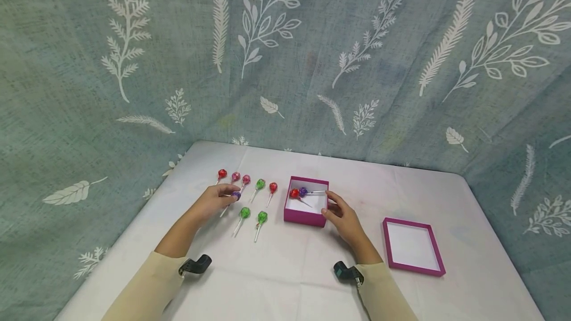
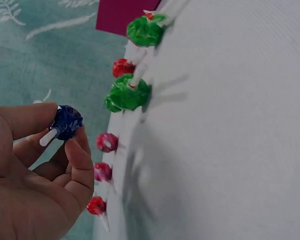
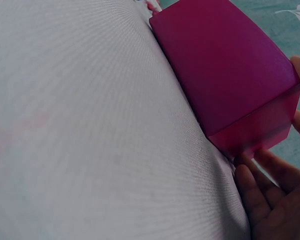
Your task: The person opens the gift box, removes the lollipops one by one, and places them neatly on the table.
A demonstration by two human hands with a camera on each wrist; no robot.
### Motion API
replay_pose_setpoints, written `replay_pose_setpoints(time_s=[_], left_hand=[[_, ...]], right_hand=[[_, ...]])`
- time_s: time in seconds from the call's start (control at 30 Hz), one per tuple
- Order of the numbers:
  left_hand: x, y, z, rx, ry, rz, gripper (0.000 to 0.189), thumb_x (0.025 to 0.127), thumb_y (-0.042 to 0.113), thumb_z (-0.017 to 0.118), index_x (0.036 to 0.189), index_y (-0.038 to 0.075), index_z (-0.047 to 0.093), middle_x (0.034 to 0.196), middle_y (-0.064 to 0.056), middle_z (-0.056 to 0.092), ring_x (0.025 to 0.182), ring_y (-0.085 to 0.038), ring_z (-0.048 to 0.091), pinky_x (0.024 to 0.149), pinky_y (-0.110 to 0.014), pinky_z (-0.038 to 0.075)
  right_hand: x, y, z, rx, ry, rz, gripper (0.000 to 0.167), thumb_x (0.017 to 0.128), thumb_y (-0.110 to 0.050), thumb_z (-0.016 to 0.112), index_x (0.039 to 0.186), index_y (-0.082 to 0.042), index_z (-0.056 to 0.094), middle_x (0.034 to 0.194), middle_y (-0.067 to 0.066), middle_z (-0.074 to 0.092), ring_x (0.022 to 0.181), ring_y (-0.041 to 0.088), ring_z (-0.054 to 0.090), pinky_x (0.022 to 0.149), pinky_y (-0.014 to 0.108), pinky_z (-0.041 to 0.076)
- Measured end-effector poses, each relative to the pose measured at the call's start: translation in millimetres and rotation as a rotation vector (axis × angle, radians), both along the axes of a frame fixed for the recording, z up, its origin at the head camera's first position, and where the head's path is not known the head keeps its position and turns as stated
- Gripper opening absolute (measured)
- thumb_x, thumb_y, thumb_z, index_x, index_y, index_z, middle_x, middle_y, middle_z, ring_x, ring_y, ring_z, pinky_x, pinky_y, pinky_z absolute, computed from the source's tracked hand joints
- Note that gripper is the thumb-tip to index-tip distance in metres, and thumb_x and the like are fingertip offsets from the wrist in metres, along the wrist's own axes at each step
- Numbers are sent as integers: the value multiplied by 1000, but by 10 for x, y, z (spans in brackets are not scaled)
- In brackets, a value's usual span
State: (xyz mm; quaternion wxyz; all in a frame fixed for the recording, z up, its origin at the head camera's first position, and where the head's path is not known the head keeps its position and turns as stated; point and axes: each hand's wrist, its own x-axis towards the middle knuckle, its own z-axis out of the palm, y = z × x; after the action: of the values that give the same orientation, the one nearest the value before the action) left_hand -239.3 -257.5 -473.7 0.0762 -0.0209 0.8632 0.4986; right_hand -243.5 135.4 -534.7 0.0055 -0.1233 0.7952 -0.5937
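My left hand (image 1: 213, 204) pinches a purple-blue lollipop (image 2: 67, 122) by its wrapped head, between thumb and fingers; its white stick points back toward the wrist camera. Around that hand lie red, pink and green lollipops, including a green lollipop (image 1: 245, 212) just to its right. My right hand (image 1: 345, 219) touches the right side of an open magenta box (image 1: 304, 217), thumb near the front corner and fingers along the wall. Inside the box are a red lollipop (image 1: 294, 193) and a purple lollipop (image 1: 303, 191). The right wrist view shows relaxed fingers (image 3: 280, 172) against the box's side.
The magenta lid (image 1: 415, 269) lies with its white inside up, right of the right forearm. Another green lollipop (image 1: 262, 217) and a red lollipop (image 1: 273, 187) lie between the left hand and the box. A patterned curtain (image 1: 285, 63) hangs behind the white-covered table (image 1: 285, 281).
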Motion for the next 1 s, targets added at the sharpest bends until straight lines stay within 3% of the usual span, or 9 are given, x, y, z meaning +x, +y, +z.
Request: replay_pose_setpoints(time_s=[0.5,0.73,1.0], left_hand=[[32,-148,-187,-62,-34,-27,32,92,13,68,123,4,63,119,-14,60,91,-20,61,74,-32,53],[6,-173,-222,-92,-33,-51,31,90,12,70,119,3,65,116,-14,61,84,-20,60,69,-31,51],[-11,-170,-228,-148,-40,-40,28,90,11,70,117,6,66,115,-12,62,81,-20,59,67,-31,51]], right_hand=[[-8,6,-16,-2,4,2,60,91,-24,70,146,-19,46,139,16,52,120,32,55,97,48,44],[-15,8,-21,-3,50,5,59,91,-21,69,145,-15,46,136,20,53,117,34,57,95,48,46],[-15,10,-14,4,13,4,62,90,-27,71,146,-16,46,137,17,54,119,32,56,96,49,45]])
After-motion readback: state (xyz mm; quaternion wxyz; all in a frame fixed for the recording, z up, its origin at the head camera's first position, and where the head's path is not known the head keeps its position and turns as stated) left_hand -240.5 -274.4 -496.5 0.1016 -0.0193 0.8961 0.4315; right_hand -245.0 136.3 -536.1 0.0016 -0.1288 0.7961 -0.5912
